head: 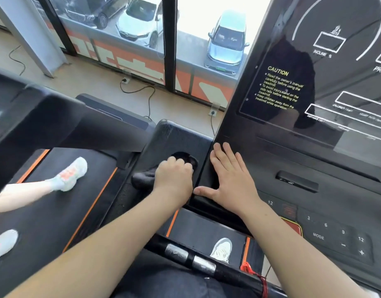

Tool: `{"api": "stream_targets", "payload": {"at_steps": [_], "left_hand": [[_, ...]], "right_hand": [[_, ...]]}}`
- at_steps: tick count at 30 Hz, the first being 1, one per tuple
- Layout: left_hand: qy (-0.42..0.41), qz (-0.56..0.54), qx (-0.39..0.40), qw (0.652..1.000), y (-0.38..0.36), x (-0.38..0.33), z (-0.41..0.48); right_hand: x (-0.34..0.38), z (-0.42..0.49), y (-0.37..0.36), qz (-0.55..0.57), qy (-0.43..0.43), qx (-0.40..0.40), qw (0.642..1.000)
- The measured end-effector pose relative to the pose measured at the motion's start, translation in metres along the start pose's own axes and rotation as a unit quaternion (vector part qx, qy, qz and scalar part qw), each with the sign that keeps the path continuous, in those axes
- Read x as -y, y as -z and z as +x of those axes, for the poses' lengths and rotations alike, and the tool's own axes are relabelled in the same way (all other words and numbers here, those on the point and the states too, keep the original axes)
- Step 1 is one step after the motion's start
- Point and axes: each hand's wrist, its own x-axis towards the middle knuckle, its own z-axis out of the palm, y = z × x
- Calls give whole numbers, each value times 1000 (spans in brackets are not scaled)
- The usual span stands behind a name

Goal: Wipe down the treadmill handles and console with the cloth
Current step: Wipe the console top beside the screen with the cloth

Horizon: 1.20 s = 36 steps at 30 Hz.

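Left hand (174,177) grips dark cloth (142,178), mostly hidden; right hand (232,179) flat on console (314,160)

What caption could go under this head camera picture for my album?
Left hand grips a dark cloth at the treadmill's cup holder; right hand rests flat on the console's edge.

Parked cars (226,41), floor cable (142,89), white trainer (71,174)
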Motion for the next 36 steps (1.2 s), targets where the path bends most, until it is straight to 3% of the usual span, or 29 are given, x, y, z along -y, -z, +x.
{"api": "stream_targets", "payload": {"at_steps": [2, 4, 6, 8, 10, 13, 17, 20, 23, 26, 28, 30, 33, 34, 36], "left_hand": [[74, -153, 9, 985, 5, 0, 1], [124, -340, 37, 932, 13, 8, 4], [145, -435, -33, 888, 17, 19, 3], [131, -414, -148, 888, 15, 26, -4], [54, -351, -205, 912, 1, 23, -19], [-101, -176, -145, 968, -39, 6, -50], [-180, -76, -134, 972, -50, 26, -41], [-152, 30, -76, 985, -19, 48, 16], [-134, -18, -18, 991, -16, 36, 35], [-228, -110, -51, 966, -38, 18, 3], [-258, -65, -90, 960, -38, 33, 10], [-205, -34, -130, 969, -25, 50, 39], [-44, -105, -149, 982, -12, 56, 64], [-40, -127, -168, 977, -16, 48, 60], [-129, -122, -194, 965, -33, 26, 41]], "right_hand": [[0, 0, 1, -4, 2, 0, 1000], [0, -1, 1, -8, 4, -2, 1000], [0, -1, 1, -12, 5, -7, 1000], [-1, -1, -1, -13, 2, -13, 1000], [0, -1, -2, -4, 6, -12, 1000], [-1, -2, 1, -5, 11, -1, 1000], [1, -3, 3, -1, 13, 0, 1000], [2, -2, 3, -1, 10, 0, 1000], [2, -2, 3, -8, 11, 9, 1000], [0, -2, 2, -4, 8, 10, 1000], [-1, -1, 2, -3, 7, 13, 1000], [-1, -1, 2, -7, 6, 17, 1000], [1, 0, 5, -7, 2, 25, 1000], [1, -1, 5, -7, 1, 25, 1000], [1, 0, 4, -13, -2, 23, 1000]]}}
